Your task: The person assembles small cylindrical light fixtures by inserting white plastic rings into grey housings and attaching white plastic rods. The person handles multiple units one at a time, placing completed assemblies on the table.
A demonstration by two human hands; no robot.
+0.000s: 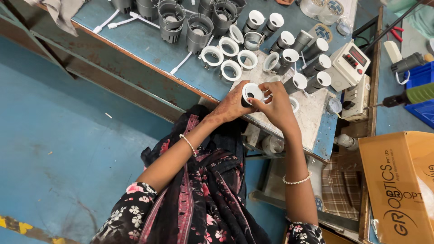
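Note:
Both my hands meet over the near edge of a blue workbench [135, 43]. My left hand [230, 107] cups a small lamp housing [252, 91] with a white round rim and dark body. My right hand [276, 106] grips the same housing from the right, fingertips on its rim. Just beyond it, white rings [231, 70] lie flat and several assembled dark cylinders with white rims [296, 82] stand in rows.
Grey slotted housings [199, 31] stand at the back of the bench. A white meter box [348, 65] sits at the right, a brown cardboard box [400, 180] at lower right, a power tool [413, 95] beyond it. Blue floor lies to the left.

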